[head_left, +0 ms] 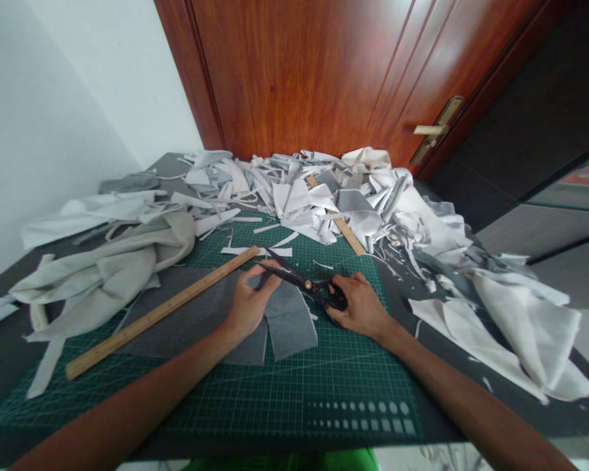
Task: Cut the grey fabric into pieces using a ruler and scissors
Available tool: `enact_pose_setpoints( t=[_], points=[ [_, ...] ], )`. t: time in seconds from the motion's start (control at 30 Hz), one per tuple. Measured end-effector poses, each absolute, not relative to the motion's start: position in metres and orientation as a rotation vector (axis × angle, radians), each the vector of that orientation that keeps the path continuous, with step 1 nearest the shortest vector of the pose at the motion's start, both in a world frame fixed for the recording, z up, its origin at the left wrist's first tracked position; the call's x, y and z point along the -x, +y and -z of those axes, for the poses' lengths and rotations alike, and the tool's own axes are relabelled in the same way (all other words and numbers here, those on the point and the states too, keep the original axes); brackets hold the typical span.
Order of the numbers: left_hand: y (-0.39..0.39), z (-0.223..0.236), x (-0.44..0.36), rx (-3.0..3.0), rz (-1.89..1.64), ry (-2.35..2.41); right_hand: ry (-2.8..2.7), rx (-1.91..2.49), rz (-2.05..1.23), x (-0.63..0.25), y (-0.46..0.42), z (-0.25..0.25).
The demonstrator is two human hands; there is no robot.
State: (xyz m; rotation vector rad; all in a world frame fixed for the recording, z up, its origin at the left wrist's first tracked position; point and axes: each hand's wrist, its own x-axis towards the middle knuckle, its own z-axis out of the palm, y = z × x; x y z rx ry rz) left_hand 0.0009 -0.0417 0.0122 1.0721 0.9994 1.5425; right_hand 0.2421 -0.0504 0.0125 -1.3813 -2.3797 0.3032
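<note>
My right hand (358, 304) grips the handles of black tailor's shears (299, 281), whose blades point back and left across the grey fabric (287, 320). My left hand (252, 302) holds the edge of that fabric close to the blades, and its fingers nearly reach them. The fabric lies on a green cutting mat (324, 386), with part of it hidden under my left hand. A wooden ruler (161, 311) rests on the mat and on a dark grey cloth to the left of my left hand.
A heap of white and grey fabric scraps (299, 196) covers the back of the table, partly burying a second wooden ruler (343, 226). Beige cloth (98, 278) lies at left, and white cloth (515, 333) at right. A wooden door (299, 72) stands behind.
</note>
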Motion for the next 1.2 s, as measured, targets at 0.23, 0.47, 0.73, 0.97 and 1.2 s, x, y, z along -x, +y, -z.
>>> enact_pose_setpoints(
  t=[0.23,0.47,0.73,0.97,1.2],
  points=[
    [-0.0420,-0.0129,-0.0018,-1.035,-1.546,0.967,-2.377,1.385,-0.288,-0.2434,-0.0496,-0.0108],
    [-0.0419,-0.0103,-0.0017,-1.008,-1.547,0.945,-2.382,1.373,-0.279,-0.2437,-0.0494,-0.0110],
    [-0.0400,-0.0068,-0.0016,-0.964,-1.551,0.970,-2.370,1.363,-0.261,-0.2451,-0.0489,-0.0113],
    [-0.0407,-0.0105,-0.0043,-0.907,-1.569,0.975,-2.345,1.360,-0.251,-0.2452,-0.0486,-0.0117],
    [-0.0418,-0.0100,-0.0004,-1.022,-1.501,0.866,-2.295,1.401,-0.246,-0.2477,-0.0470,-0.0040]
  ],
)
